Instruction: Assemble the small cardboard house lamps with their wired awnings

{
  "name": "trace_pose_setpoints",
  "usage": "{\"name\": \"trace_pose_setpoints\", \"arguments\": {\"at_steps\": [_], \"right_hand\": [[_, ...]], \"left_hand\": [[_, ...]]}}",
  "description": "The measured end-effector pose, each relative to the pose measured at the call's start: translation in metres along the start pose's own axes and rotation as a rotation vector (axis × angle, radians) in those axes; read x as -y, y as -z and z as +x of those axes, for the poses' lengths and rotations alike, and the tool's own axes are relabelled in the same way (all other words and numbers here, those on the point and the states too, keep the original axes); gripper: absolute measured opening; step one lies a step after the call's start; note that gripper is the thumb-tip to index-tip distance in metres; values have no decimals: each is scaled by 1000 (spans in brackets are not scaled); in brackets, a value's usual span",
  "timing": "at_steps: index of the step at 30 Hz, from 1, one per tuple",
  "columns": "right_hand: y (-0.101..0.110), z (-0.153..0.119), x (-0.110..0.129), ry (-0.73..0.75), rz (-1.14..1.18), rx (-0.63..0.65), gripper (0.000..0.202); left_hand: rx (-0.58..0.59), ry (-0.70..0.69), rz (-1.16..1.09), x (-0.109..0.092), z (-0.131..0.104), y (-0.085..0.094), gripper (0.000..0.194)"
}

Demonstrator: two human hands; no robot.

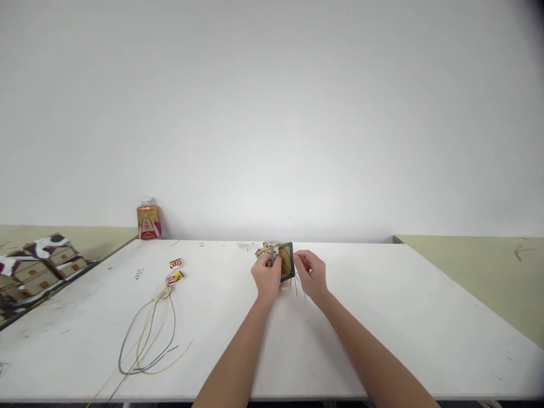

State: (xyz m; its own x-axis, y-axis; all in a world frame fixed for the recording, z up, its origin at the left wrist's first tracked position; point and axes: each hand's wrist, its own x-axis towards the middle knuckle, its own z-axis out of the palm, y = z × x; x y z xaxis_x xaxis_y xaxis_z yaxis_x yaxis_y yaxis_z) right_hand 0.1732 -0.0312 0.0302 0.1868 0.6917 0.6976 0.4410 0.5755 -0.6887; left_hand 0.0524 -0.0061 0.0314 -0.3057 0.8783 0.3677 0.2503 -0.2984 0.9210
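Head view, far to the left of the box [288, 262]: snowy-roofed model houses [40, 266] stand in a row at the side of the white surface [361, 340]. Next along, behind and left of the box, I see a jar [148, 224] with a white cap and a red and gold label, close to the wall [272, 113]. Left of the box and nearer lie two striped tags [175, 277]; grey and cream wires [147, 340] run in loose loops from the nearer one, some trailing over the near edge.

The left hand [267, 277] is at the box's left side, its fingers grasping it with the thumb over the rim. The box sits tilted between the two hands, its dark-framed hollow side showing; whether it touches the surface I can't tell. Thin dark strands [296, 286] hang out below its right corner. Just right of the box is the right hand [312, 272], its fingers curled inward near those strands; I can't tell if they pinch one. Farther right of the box, a pale green panel [488, 277] borders the surface.
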Motion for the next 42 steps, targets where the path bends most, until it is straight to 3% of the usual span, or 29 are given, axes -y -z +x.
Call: {"name": "trace_pose_setpoints", "arguments": {"at_steps": [5, 11, 16, 25, 36, 42], "right_hand": [[-6, -3, -2, 40, -91, 105, 13], [-8, 0, -11, -20, -58, 91, 15], [-5, 2, -16, 15, -46, 118, 14], [6, 9, -39, 87, -2, 246, 25], [17, 14, -47, 137, -54, 341, 20], [23, 17, -44, 77, 3, 325, 13]], "left_hand": [[113, -35, 33, -2, -8, -3, 32], [179, -13, 43, 1, -9, -5, 33], [240, 1, 32, 5, -7, -7, 33], [379, -3, -3, 7, -8, -10, 10], [386, -17, 81, 2, -9, -10, 7], [381, -29, 99, -1, -10, -10, 15]]}}
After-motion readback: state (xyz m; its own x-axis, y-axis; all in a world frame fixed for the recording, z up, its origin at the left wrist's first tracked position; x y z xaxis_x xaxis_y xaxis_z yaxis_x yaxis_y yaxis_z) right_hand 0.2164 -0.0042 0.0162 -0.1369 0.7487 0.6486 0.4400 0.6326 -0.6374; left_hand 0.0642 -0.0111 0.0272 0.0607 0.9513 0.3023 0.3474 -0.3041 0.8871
